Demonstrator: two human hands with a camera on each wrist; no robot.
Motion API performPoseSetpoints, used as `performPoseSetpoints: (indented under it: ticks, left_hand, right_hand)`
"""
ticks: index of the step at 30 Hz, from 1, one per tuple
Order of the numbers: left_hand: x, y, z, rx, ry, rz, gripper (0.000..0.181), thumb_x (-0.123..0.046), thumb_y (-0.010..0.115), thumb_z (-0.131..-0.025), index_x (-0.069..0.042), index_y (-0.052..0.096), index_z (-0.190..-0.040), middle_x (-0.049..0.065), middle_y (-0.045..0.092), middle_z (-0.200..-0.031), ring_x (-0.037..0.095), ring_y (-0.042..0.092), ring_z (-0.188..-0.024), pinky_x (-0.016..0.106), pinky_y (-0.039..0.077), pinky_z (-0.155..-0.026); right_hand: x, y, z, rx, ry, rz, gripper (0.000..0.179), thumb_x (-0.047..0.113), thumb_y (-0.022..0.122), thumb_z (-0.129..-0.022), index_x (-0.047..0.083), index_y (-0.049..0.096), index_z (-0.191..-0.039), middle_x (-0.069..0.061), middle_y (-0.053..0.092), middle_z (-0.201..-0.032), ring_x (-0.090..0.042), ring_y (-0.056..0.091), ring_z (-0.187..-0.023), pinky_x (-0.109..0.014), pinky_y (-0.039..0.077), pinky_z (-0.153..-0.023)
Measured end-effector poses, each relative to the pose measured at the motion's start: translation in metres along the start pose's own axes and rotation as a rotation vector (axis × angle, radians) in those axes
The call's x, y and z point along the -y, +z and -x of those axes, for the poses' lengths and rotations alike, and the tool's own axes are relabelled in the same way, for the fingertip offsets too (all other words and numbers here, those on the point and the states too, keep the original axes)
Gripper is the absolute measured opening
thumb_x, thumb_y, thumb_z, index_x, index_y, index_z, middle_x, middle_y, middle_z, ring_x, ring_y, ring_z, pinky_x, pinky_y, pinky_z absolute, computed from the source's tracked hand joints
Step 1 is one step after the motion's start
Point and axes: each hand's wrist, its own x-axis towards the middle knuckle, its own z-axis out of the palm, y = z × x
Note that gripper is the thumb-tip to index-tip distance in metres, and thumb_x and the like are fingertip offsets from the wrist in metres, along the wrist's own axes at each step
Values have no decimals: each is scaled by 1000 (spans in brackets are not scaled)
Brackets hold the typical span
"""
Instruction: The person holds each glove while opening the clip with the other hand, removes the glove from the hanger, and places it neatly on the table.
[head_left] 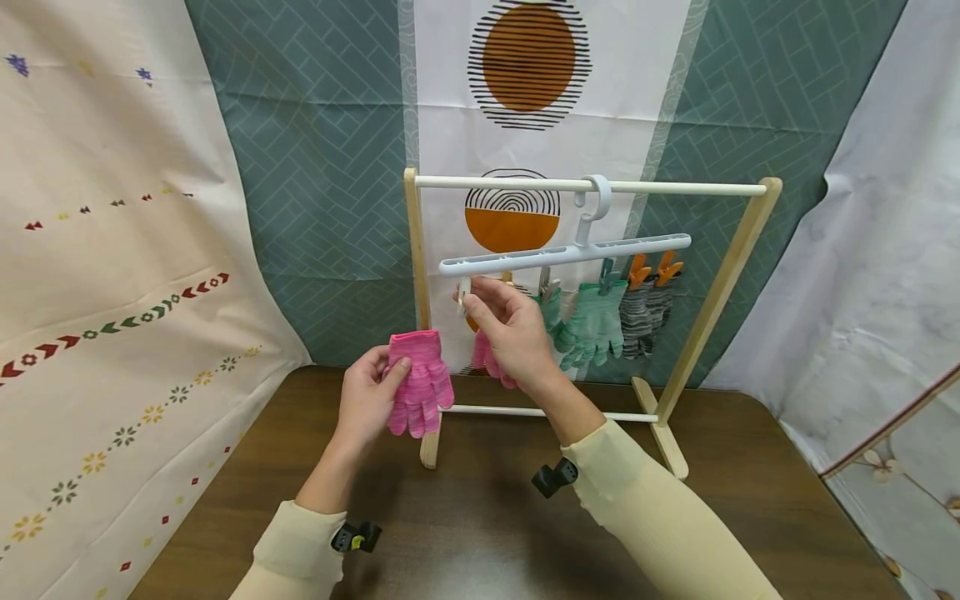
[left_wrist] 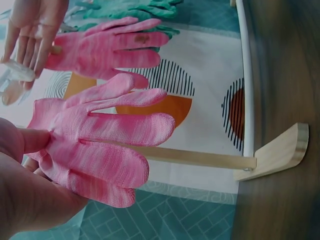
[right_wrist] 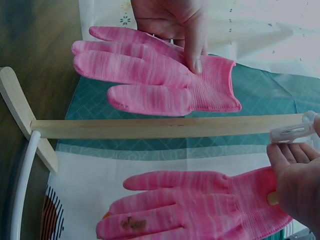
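My left hand (head_left: pixel 366 398) holds a pink knit glove (head_left: pixel 422 387) near its cuff, thumb on the front, fingers of the glove pointing down. At the left end of a pale grey hanger (head_left: pixel 517 260), my right hand (head_left: pixel 517 333) pinches a whitish translucent clip (head_left: pixel 463 297) hanging there. Another pink glove (right_wrist: pixel 175 205), with a brown stain on one finger, hangs just beyond the right hand and is partly hidden by it in the head view. A wooden clothespin (right_wrist: pixel 272 198) shows at its cuff. The held glove is apart from the clip.
The hanger hooks over the white top bar (head_left: pixel 495 182) of a wooden rack (head_left: pixel 716 300) standing on a brown table (head_left: pixel 480 517). Further right hang green gloves (head_left: pixel 596 325) on dark and grey clips, and grey-black gloves (head_left: pixel 641 321) on orange clips (head_left: pixel 667 268). Patterned cloths surround the table.
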Motion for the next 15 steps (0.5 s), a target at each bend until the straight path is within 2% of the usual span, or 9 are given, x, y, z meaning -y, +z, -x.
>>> performPoseSetpoints:
  ticks: [4,7,15]
  left_hand:
    - [0,-6,-1,-16,-13,-20,24,-6,67,-105,6,66,-126,22,71,-102,11,65,-77,21,56,-67]
    - [1,-10,-2,-26,-8,-29,23,-7,67,-105,6,66,-125,23,70,-101,11,64,-76,21,55,-66]
    - [6,-21,-7,-45,-8,-38,26,-9,67,-106,7,62,-126,25,72,-108,9,68,-80,21,57,-70]
  right_hand:
    - [0,1,-1,-12,-22,-9,42,16,70,-105,-2,63,-142,-11,72,-129,-22,70,-115,-30,55,-99]
    - [1,1,0,-9,-42,-6,43,13,70,-105,-5,62,-142,-14,70,-133,-24,69,-118,-32,54,-102]
    - [2,-3,4,5,-69,12,43,12,70,-104,-2,62,-144,-12,70,-136,-23,68,-123,-31,54,-102]
